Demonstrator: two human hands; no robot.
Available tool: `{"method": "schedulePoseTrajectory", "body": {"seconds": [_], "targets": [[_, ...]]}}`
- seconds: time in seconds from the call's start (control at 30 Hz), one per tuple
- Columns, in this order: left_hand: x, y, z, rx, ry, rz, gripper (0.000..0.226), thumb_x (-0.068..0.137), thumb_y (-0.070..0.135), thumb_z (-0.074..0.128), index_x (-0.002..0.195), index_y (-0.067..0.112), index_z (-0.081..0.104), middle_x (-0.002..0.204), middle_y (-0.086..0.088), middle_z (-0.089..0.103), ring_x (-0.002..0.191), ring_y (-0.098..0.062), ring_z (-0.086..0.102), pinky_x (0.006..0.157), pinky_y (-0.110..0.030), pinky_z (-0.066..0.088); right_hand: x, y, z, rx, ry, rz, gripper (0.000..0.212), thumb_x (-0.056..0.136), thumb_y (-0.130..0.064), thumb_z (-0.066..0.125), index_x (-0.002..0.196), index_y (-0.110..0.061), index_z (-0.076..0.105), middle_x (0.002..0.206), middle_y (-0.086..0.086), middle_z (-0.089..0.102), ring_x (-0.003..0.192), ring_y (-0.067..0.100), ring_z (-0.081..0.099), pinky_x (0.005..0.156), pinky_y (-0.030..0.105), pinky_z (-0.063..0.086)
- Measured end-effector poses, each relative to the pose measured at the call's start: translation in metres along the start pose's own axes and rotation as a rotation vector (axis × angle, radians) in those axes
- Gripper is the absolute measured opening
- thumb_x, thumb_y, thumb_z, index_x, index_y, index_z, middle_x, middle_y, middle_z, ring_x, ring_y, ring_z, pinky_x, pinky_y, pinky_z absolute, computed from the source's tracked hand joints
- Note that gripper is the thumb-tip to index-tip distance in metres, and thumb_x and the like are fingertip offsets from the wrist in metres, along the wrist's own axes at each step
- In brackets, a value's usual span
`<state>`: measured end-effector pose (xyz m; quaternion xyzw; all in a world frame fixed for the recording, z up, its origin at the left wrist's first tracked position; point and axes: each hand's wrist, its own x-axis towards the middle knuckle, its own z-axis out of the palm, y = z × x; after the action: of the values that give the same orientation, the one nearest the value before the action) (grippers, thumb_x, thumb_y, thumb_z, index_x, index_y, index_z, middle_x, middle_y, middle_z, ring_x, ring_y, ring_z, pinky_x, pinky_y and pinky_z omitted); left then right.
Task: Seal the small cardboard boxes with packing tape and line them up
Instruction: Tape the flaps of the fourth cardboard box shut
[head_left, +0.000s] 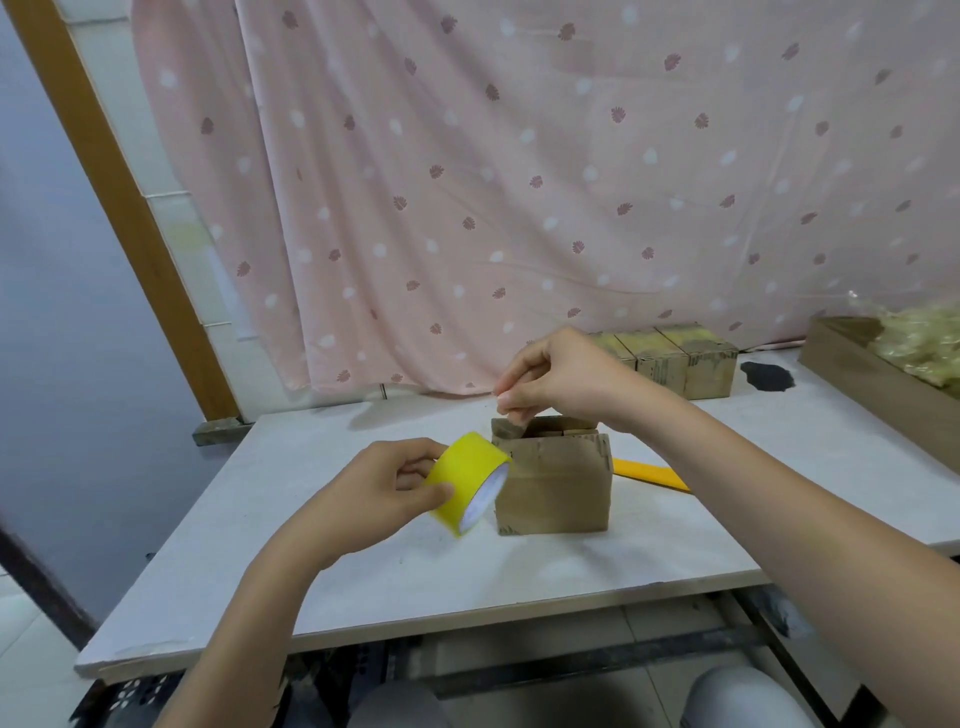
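Observation:
A small brown cardboard box stands in the middle of the white table, its top flaps partly up. My left hand grips a yellow roll of packing tape just left of the box. Above the box's top left corner, my right hand pinches a thin strip that seems to be the tape's free end; the strip is hard to see. A row of three small boxes with yellowish tape on top stands at the back of the table.
A yellow flat tool lies right of the box. A large open carton with clear plastic filling sits at the far right. A dark stain marks the table near the row. A pink curtain hangs behind.

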<state>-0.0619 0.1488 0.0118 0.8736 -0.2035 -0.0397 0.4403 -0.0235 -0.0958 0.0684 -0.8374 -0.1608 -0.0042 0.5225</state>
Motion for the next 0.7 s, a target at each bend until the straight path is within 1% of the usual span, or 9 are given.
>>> {"method": "schedulePoseTrajectory", "body": {"seconds": [0.07,0.17,0.23,0.3,0.37,0.43,0.5,0.6,0.7], "targets": [[0.002,-0.004,0.002,-0.034,-0.058,-0.015,0.027,0.096,0.015,0.064,0.12,0.026,0.066,0.099,-0.007,0.073,0.096,-0.026,0.069,0.095,-0.045,0.05,-0.001,-0.006,-0.001,-0.15,-0.035,-0.018,0.009,0.079,0.003,0.075,0.087,0.001,0.073,0.075,0.019,0.073,0.068,0.025,0.073,0.069,0.026,0.059],[0.007,-0.01,0.004,-0.065,-0.124,-0.027,0.033,0.097,0.019,0.064,0.128,0.03,0.061,0.091,-0.002,0.07,0.091,-0.016,0.064,0.096,-0.043,0.047,-0.003,-0.014,-0.003,-0.27,-0.086,-0.006,0.008,0.079,0.002,0.075,0.087,-0.001,0.072,0.073,0.013,0.074,0.068,0.024,0.074,0.062,0.021,0.055],[0.012,-0.011,0.006,-0.056,-0.173,-0.024,0.033,0.1,0.019,0.059,0.13,0.032,0.061,0.102,-0.004,0.073,0.102,-0.019,0.067,0.103,-0.039,0.047,-0.006,-0.019,-0.004,-0.347,-0.091,0.002,0.009,0.08,-0.001,0.075,0.088,-0.004,0.072,0.072,0.009,0.075,0.068,0.02,0.074,0.056,0.014,0.049],[0.021,-0.013,0.011,-0.078,-0.126,-0.017,0.037,0.103,0.007,0.047,0.128,0.029,0.063,0.109,-0.002,0.073,0.107,-0.018,0.068,0.104,-0.037,0.049,-0.009,-0.021,-0.006,-0.427,-0.076,-0.004,0.01,0.079,-0.004,0.075,0.089,-0.008,0.073,0.07,0.007,0.074,0.067,0.017,0.074,0.05,0.009,0.043],[0.035,-0.013,0.02,-0.071,0.027,0.013,0.049,0.1,-0.002,0.042,0.127,0.035,0.061,0.114,0.001,0.068,0.103,-0.015,0.067,0.101,-0.037,0.051,-0.012,-0.022,-0.009,-0.475,-0.059,-0.01,0.01,0.079,-0.006,0.076,0.088,-0.01,0.073,0.068,0.005,0.074,0.066,0.016,0.073,0.049,0.009,0.042],[0.051,-0.016,0.032,0.065,0.129,0.072,0.054,0.098,0.008,0.055,0.129,0.053,0.05,0.125,0.004,0.056,0.109,-0.014,0.06,0.099,-0.032,0.051,-0.014,-0.022,-0.013,-0.514,-0.067,-0.004,0.011,0.078,-0.006,0.076,0.088,-0.011,0.074,0.067,0.004,0.074,0.065,0.015,0.073,0.054,0.015,0.048],[0.068,-0.023,0.047,0.18,0.109,0.102,0.065,0.092,0.027,0.069,0.134,0.063,0.034,0.137,0.003,0.041,0.125,-0.016,0.048,0.107,-0.034,0.044,-0.016,-0.022,-0.019,-0.565,-0.087,0.01,0.012,0.078,-0.007,0.077,0.088,-0.014,0.074,0.067,0.002,0.074,0.066,0.014,0.072,0.061,0.024,0.056],[0.087,-0.03,0.064,0.274,0.057,0.115,0.087,0.083,0.04,0.077,0.144,0.061,0.019,0.155,0.0,0.02,0.14,-0.024,0.031,0.115,-0.045,0.034,-0.019,-0.023,-0.025,-0.569,-0.109,0.025,0.013,0.079,-0.007,0.077,0.091,-0.013,0.075,0.068,0.002,0.074,0.066,0.014,0.072,0.062,0.023,0.057],[0.103,-0.034,0.071,0.332,0.028,0.165,0.084,0.084,0.028,0.072,0.152,0.044,0.025,0.153,-0.003,0.028,0.139,-0.026,0.034,0.112,-0.041,0.036,-0.021,-0.021,-0.03,-0.559,-0.117,0.036,0.013,0.08,-0.007,0.076,0.091,-0.012,0.075,0.071,0.003,0.075,0.067,0.014,0.073,0.066,0.026,0.06]]}}
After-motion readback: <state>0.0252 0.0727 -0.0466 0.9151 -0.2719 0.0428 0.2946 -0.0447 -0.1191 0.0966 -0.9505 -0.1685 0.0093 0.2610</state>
